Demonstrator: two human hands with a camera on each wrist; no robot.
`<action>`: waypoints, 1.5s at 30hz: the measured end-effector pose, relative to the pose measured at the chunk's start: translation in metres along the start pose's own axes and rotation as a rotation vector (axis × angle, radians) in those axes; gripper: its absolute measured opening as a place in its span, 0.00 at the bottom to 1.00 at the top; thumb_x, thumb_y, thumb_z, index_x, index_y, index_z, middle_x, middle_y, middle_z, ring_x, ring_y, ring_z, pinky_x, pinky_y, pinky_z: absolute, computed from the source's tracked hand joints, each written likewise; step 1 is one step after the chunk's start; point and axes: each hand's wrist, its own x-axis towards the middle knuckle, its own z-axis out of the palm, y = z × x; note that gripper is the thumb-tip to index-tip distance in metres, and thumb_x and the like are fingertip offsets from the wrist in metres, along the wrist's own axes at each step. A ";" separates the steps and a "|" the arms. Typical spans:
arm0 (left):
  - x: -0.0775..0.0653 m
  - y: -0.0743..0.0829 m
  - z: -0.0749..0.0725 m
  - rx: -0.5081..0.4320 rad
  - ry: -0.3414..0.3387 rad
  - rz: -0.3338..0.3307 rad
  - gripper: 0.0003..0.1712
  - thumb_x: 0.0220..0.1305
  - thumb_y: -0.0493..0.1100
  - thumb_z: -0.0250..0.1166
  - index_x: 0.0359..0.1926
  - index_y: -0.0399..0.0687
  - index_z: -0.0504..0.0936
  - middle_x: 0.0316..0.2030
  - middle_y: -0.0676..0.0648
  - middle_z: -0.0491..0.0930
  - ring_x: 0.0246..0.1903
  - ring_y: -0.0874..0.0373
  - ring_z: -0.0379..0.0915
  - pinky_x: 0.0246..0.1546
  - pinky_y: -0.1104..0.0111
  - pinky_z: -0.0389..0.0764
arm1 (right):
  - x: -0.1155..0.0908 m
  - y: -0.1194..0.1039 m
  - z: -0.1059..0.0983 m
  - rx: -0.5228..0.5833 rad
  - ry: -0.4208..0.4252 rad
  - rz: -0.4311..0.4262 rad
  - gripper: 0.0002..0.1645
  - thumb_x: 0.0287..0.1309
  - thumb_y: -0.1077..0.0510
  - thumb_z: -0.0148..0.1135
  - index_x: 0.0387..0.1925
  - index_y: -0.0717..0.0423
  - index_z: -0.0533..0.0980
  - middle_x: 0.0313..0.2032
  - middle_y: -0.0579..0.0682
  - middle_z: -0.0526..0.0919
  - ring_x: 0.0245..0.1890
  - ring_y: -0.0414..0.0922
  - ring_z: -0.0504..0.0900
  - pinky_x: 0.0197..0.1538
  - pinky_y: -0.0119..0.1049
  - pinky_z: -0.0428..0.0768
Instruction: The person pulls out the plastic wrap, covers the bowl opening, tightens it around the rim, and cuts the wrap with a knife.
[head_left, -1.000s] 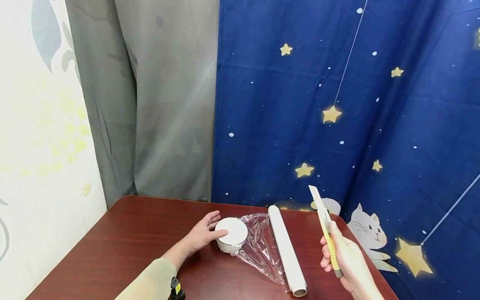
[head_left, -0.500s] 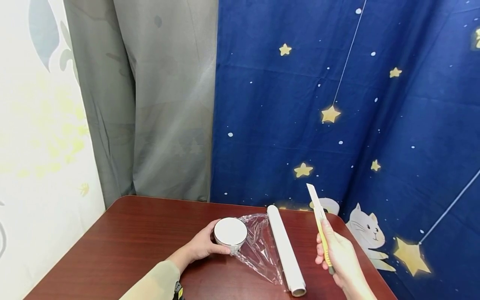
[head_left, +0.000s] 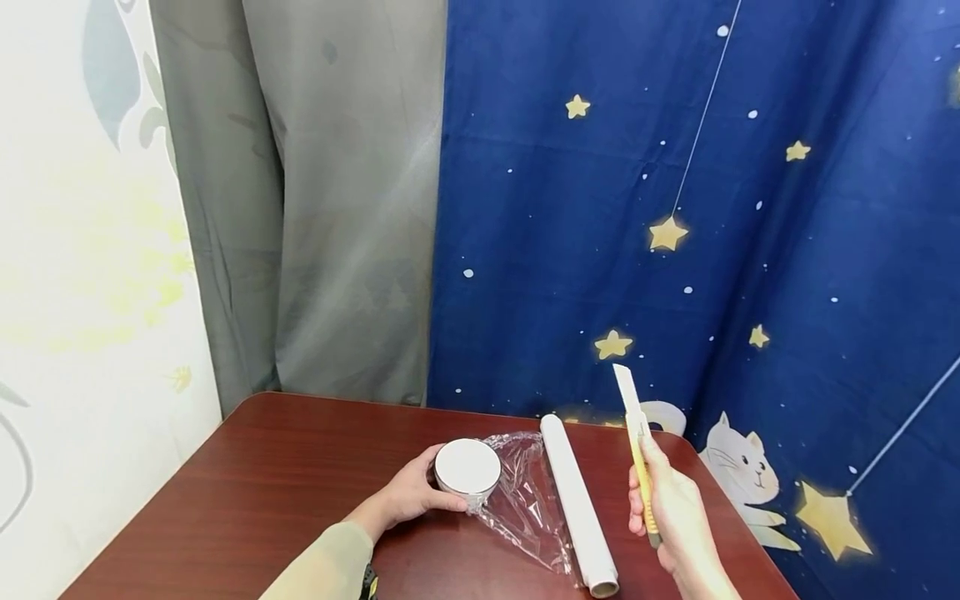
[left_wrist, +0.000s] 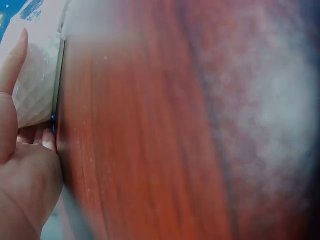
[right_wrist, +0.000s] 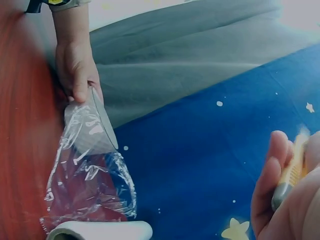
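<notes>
My left hand [head_left: 415, 493] grips a round white container [head_left: 468, 465] by its side, thumb along the front. The container has a flat white top with a dark rim line; in the left wrist view its wall [left_wrist: 37, 80] shows a diamond texture. Clear plastic wrap [head_left: 525, 500] clings to it and stretches right to a white roll [head_left: 577, 504] lying on the table. Over the table's right side, my right hand [head_left: 678, 504] holds a yellow utility knife [head_left: 642, 467], blade out and pointing up. In the right wrist view the knife's grey end [right_wrist: 282, 194] sits in the curled fingers.
The dark red wooden table [head_left: 262, 492] ends at a rounded far-left corner. Behind it hang a grey curtain [head_left: 360, 208] and a blue curtain [head_left: 540, 250] with stars. A pale patterned curtain [head_left: 90, 250] is on the left.
My left thumb has come off the container's top to its front side, and the hand has closed around it. The right hand has shifted slightly left with the utility knife, which stands more upright.
</notes>
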 end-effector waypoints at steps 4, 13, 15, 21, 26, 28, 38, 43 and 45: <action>0.000 -0.002 0.002 -0.019 -0.008 0.004 0.61 0.50 0.38 0.89 0.80 0.36 0.64 0.69 0.36 0.81 0.68 0.49 0.78 0.61 0.76 0.75 | 0.003 -0.001 0.000 0.007 0.023 -0.002 0.46 0.75 0.19 0.48 0.20 0.53 0.73 0.14 0.45 0.70 0.11 0.41 0.72 0.17 0.34 0.76; 0.000 0.002 0.003 -0.014 -0.001 0.001 0.61 0.49 0.38 0.90 0.80 0.36 0.65 0.69 0.37 0.81 0.68 0.49 0.78 0.62 0.75 0.75 | 0.008 -0.004 0.010 0.051 0.014 -0.142 0.31 0.82 0.31 0.52 0.44 0.48 0.88 0.26 0.43 0.81 0.25 0.40 0.81 0.29 0.34 0.83; 0.000 0.003 0.003 -0.017 0.001 0.001 0.61 0.49 0.37 0.89 0.80 0.36 0.65 0.69 0.37 0.81 0.68 0.49 0.78 0.62 0.75 0.75 | 0.008 -0.006 0.013 0.030 0.025 -0.185 0.25 0.83 0.34 0.53 0.51 0.43 0.87 0.28 0.43 0.81 0.27 0.40 0.80 0.30 0.34 0.82; 0.000 0.001 0.002 -0.002 0.005 0.004 0.61 0.49 0.38 0.90 0.80 0.36 0.65 0.69 0.36 0.81 0.67 0.51 0.79 0.62 0.75 0.75 | 0.010 -0.008 0.018 0.065 0.041 -0.268 0.15 0.85 0.43 0.55 0.56 0.44 0.81 0.30 0.41 0.89 0.28 0.40 0.85 0.32 0.33 0.85; 0.001 0.000 0.001 0.001 0.006 -0.004 0.62 0.49 0.39 0.90 0.80 0.37 0.64 0.69 0.37 0.81 0.68 0.50 0.78 0.63 0.74 0.75 | 0.013 -0.007 0.018 0.120 -0.043 -0.287 0.18 0.85 0.46 0.55 0.61 0.53 0.75 0.36 0.39 0.94 0.34 0.40 0.93 0.40 0.35 0.91; 0.001 0.000 0.000 0.011 0.011 -0.002 0.62 0.49 0.40 0.90 0.80 0.37 0.65 0.69 0.37 0.81 0.68 0.50 0.79 0.63 0.74 0.75 | 0.014 -0.008 0.017 0.134 -0.080 -0.282 0.17 0.86 0.46 0.53 0.60 0.54 0.72 0.37 0.38 0.94 0.32 0.39 0.92 0.38 0.35 0.91; 0.001 0.000 0.002 -0.023 0.010 -0.021 0.61 0.49 0.39 0.90 0.80 0.39 0.65 0.69 0.39 0.81 0.69 0.48 0.77 0.64 0.73 0.74 | 0.015 -0.011 0.021 0.090 -0.061 -0.155 0.31 0.83 0.30 0.48 0.40 0.49 0.82 0.20 0.43 0.75 0.18 0.40 0.74 0.24 0.33 0.77; 0.000 0.001 0.002 -0.017 0.018 -0.021 0.61 0.50 0.40 0.90 0.80 0.39 0.65 0.69 0.40 0.81 0.69 0.48 0.77 0.66 0.68 0.75 | 0.016 -0.010 0.021 0.092 -0.087 -0.135 0.34 0.83 0.29 0.45 0.35 0.52 0.74 0.19 0.43 0.71 0.18 0.40 0.72 0.23 0.33 0.74; 0.000 0.000 0.002 -0.015 0.021 -0.019 0.61 0.50 0.40 0.90 0.80 0.39 0.65 0.69 0.40 0.81 0.69 0.48 0.77 0.66 0.69 0.75 | 0.016 -0.010 0.021 0.102 -0.094 -0.139 0.34 0.82 0.29 0.46 0.35 0.52 0.74 0.19 0.43 0.71 0.18 0.40 0.71 0.23 0.32 0.74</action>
